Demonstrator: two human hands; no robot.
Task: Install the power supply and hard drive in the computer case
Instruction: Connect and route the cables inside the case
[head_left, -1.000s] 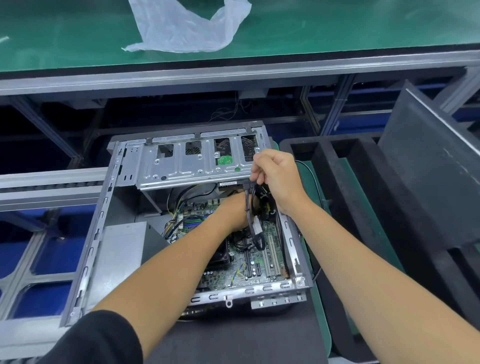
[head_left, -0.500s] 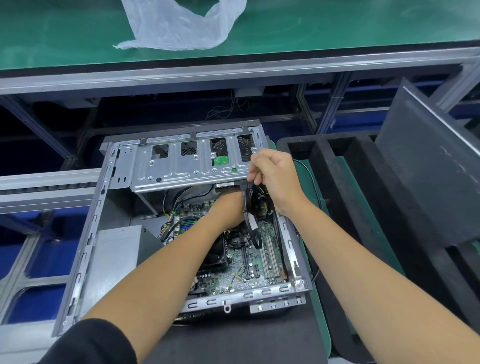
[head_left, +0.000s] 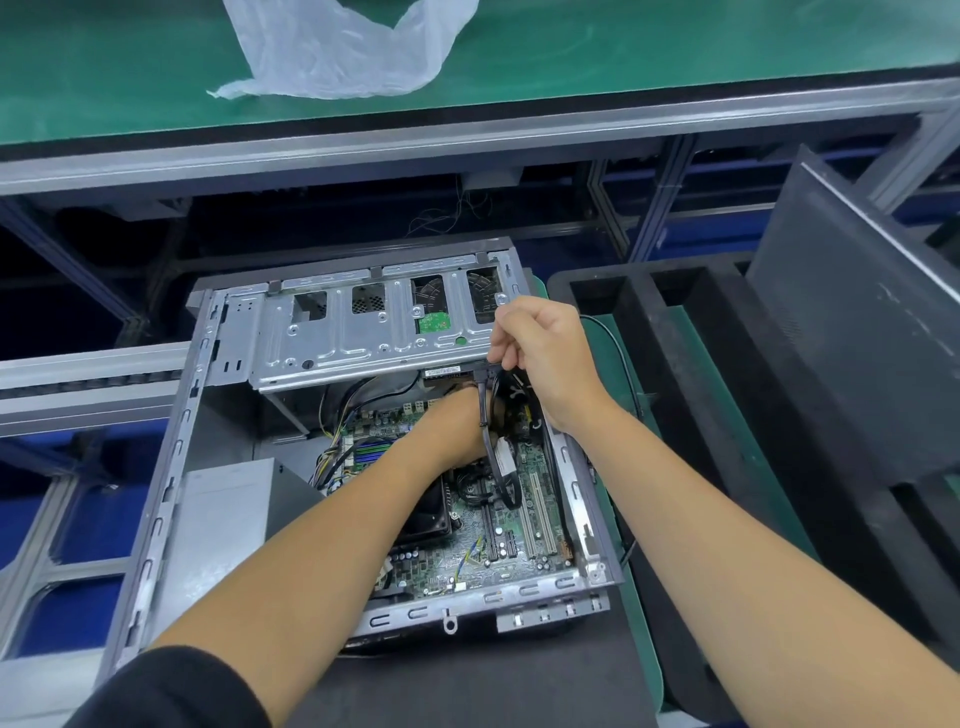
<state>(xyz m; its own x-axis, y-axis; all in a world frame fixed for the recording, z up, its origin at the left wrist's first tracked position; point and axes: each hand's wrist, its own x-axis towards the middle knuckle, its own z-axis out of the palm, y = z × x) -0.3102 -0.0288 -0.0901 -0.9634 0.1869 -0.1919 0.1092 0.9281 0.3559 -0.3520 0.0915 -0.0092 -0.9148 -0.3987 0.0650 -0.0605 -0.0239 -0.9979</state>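
The open grey steel computer case (head_left: 171, 467) lies on the table, its silver perforated drive cage (head_left: 363, 332) spanning the far edge. The right hand (head_left: 545, 364) pinches a black flat cable (head_left: 493, 441) at the cage's near lip. The left hand (head_left: 457, 426) reaches underneath; its fingers seem hidden, so their grip cannot be told. A grey boxy power supply (head_left: 223, 519) sits against the case's left wall. Clear plastic bag (head_left: 343, 47) lies on the green bench behind.

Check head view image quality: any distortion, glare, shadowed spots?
Head view: wide-angle bowing of the conveyor rail; sharp overall; soft sheen on the plastic bag; the left hand sits in shadow under the drive cage.
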